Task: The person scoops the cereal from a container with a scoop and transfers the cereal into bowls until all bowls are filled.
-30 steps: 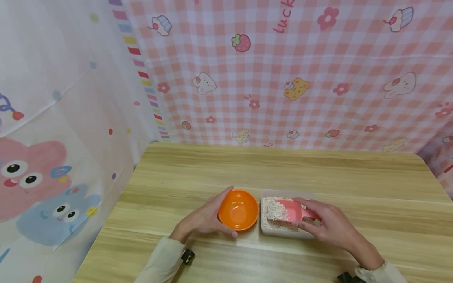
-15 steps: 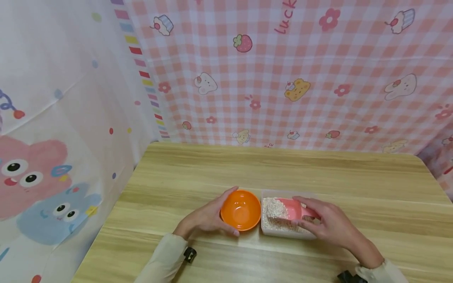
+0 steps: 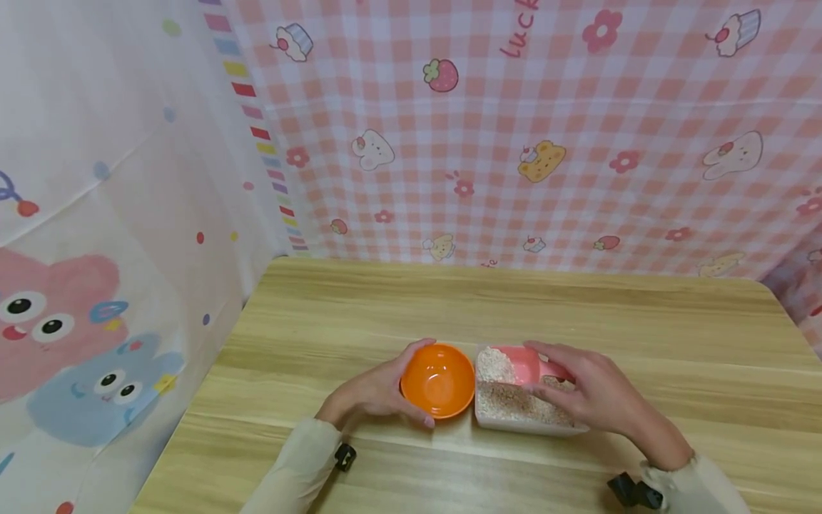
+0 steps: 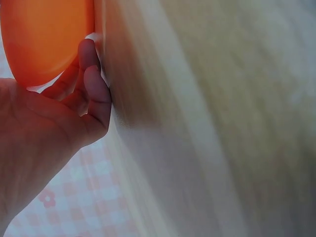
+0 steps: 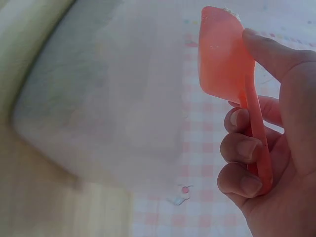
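Note:
In the head view my left hand (image 3: 385, 389) curves round the left side of an orange bowl (image 3: 438, 382), thumb near its front and fingers toward its back. The bowl stands upright, with no oats visible inside. My right hand (image 3: 594, 392) grips a pink scoop (image 3: 525, 365) heaped with pale oat flakes (image 3: 496, 364) at its left end. This scoop is over a clear plastic container (image 3: 533, 427) of oats, just right of the bowl. From the right wrist view, fingers wrap the scoop's handle (image 5: 259, 143) and the scoop is clear of the container's wall (image 5: 98, 98).
Everything stands on a wood-grain table (image 3: 359, 300). Behind it hangs a pink checked cloth (image 3: 411, 193), and a white cloth with cartoon figures (image 3: 148, 235) hangs at the left. Black wrist straps (image 3: 345, 457) sit at the cuffs.
My left hand has slid the bowl slightly right, up close to the container. My right hand has lifted the loaded scoop out of the oats, and more of the oats below now shows.

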### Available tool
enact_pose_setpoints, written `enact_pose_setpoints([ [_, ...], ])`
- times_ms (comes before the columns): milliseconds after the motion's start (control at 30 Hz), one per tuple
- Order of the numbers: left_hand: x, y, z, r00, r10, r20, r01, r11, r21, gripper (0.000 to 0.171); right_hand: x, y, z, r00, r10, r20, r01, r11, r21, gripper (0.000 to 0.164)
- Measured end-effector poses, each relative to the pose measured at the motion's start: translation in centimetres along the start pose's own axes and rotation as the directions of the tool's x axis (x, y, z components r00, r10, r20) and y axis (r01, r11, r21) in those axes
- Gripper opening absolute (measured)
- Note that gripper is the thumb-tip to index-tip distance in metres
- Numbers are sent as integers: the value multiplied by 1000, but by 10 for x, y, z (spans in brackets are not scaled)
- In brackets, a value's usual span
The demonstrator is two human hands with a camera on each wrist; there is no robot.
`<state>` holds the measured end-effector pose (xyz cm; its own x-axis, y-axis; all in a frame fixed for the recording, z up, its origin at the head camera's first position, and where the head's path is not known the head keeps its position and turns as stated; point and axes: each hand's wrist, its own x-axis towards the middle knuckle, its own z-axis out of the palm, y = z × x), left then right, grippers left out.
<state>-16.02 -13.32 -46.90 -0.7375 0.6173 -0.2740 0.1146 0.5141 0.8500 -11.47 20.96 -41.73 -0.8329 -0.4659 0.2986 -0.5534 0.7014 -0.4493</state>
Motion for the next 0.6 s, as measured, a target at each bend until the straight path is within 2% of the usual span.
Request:
enact_pose_setpoints([
  [200,1,1,0,1000,-1,-5,1,1000,11,116,14,-9,-3,999,-50,-9,50,999,-18,56],
  [600,1,0,0,1000,-9,11,9,1000,3,113,39,-28,1,993,-76,90,86,990,-110,60],
])
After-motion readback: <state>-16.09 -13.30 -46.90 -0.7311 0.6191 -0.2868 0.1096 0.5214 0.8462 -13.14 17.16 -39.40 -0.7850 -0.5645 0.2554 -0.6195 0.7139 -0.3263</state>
